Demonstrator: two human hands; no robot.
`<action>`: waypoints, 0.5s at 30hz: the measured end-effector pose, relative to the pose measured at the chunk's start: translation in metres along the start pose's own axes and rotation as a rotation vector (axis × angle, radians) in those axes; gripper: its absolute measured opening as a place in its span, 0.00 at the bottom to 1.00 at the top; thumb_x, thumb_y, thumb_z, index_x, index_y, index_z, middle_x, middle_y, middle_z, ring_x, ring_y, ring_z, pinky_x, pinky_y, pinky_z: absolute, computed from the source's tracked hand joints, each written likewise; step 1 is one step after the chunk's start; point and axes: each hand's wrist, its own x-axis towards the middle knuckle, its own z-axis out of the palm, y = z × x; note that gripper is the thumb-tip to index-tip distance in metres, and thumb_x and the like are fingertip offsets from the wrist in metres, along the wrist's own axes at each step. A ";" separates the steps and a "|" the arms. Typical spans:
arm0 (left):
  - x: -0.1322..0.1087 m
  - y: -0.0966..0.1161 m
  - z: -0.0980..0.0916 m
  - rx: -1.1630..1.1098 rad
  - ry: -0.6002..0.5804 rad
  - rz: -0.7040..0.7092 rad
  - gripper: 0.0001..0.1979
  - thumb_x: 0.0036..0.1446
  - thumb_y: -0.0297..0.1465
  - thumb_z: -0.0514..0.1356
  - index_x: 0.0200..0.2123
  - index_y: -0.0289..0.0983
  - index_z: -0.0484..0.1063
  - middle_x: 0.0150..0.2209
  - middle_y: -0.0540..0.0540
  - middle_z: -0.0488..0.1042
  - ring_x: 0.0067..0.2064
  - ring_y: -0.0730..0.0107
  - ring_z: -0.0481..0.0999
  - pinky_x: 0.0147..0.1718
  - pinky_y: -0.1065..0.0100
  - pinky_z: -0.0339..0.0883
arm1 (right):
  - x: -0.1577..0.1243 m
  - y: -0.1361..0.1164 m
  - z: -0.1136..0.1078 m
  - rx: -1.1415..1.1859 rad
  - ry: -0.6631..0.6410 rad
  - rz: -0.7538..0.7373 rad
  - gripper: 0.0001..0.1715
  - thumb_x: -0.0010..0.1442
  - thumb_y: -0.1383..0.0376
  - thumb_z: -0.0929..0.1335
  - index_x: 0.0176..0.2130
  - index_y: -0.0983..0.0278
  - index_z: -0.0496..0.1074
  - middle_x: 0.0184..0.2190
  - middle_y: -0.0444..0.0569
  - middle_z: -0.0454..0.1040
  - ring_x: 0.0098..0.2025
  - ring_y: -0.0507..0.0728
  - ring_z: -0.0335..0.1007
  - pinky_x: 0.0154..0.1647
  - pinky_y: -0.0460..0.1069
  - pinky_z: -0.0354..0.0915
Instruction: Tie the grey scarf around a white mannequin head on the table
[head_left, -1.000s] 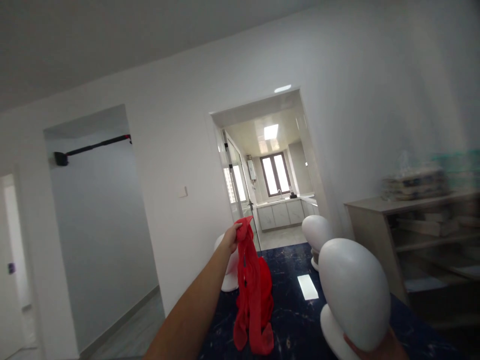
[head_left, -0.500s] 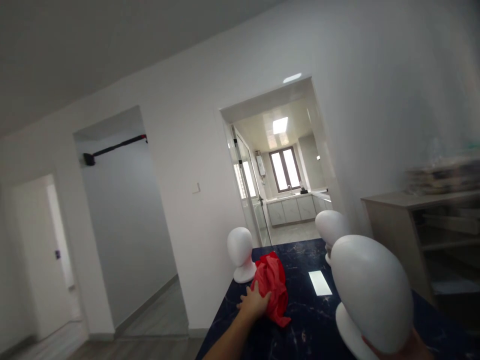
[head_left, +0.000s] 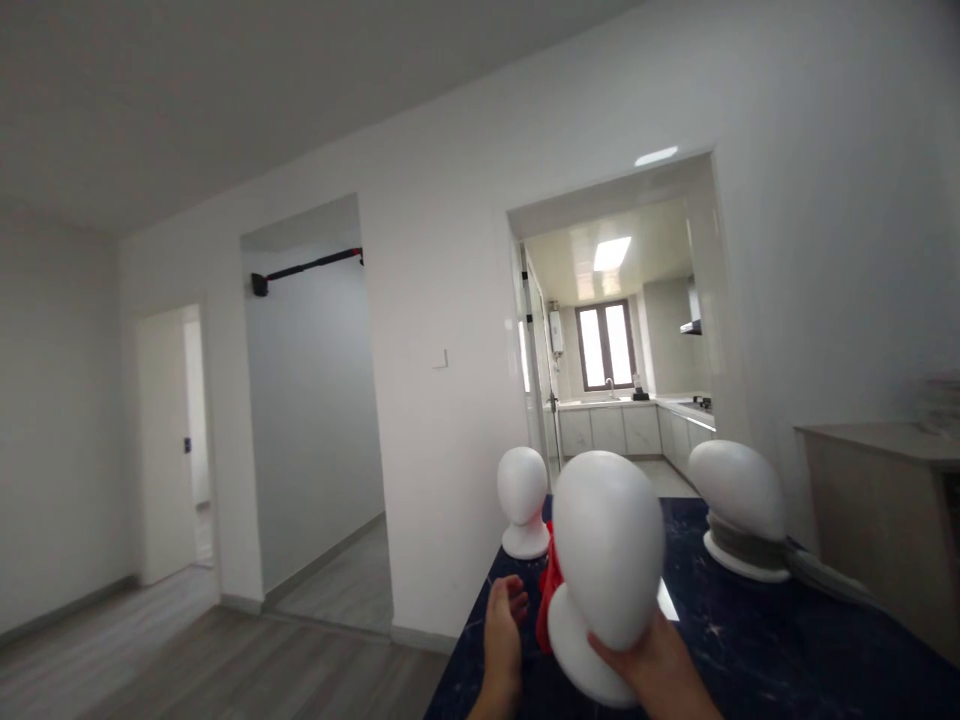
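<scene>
Left hand (head_left: 504, 612) withdrawn from red cloth (head_left: 550, 575), fingers half-curled, empty.
Right hand (head_left: 654, 652) clasps white mannequin head (head_left: 607, 540) near its neck, likely for steadiness; cloth beyond grip.

The right hand (head_left: 660, 660) grips a white mannequin head (head_left: 609, 545) by the neck over a dark, veined table (head_left: 750, 630); the left hand (head_left: 504, 612), fingers loosely curled, hovers near its base. Red cloth (head_left: 550, 600) lies partly hidden behind. A second head (head_left: 523, 488) stands beyond at left; a third head (head_left: 739, 482), its neck wrapped in grey-brown material (head_left: 739, 540), occupies the right.
</scene>
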 end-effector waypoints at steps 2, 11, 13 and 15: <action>0.017 0.007 -0.027 -0.032 0.259 0.063 0.31 0.65 0.56 0.43 0.50 0.38 0.70 0.57 0.33 0.75 0.57 0.50 0.78 0.60 0.51 0.69 | 0.015 -0.035 0.057 0.088 -0.055 -0.065 0.49 0.36 0.55 0.80 0.56 0.61 0.70 0.52 0.60 0.81 0.54 0.71 0.79 0.57 0.59 0.73; 0.043 -0.008 -0.058 0.082 0.447 0.181 0.31 0.69 0.49 0.41 0.63 0.37 0.64 0.70 0.34 0.63 0.74 0.51 0.59 0.73 0.52 0.50 | 0.038 -0.026 0.195 0.042 -0.116 0.030 0.43 0.40 0.56 0.79 0.53 0.63 0.66 0.50 0.63 0.80 0.55 0.75 0.77 0.55 0.61 0.71; 0.048 -0.017 -0.053 0.041 0.423 0.117 0.29 0.68 0.48 0.43 0.62 0.37 0.65 0.71 0.34 0.62 0.74 0.51 0.59 0.73 0.50 0.50 | 0.034 -0.014 0.203 0.058 -0.124 0.050 0.46 0.38 0.57 0.79 0.54 0.62 0.66 0.50 0.63 0.80 0.54 0.76 0.78 0.53 0.61 0.72; 0.052 -0.025 -0.049 0.035 0.394 0.101 0.28 0.67 0.48 0.45 0.60 0.38 0.66 0.70 0.34 0.63 0.74 0.49 0.60 0.73 0.48 0.52 | 0.032 -0.009 0.207 0.093 -0.126 0.082 0.48 0.35 0.59 0.79 0.55 0.60 0.67 0.49 0.61 0.81 0.53 0.76 0.78 0.51 0.61 0.73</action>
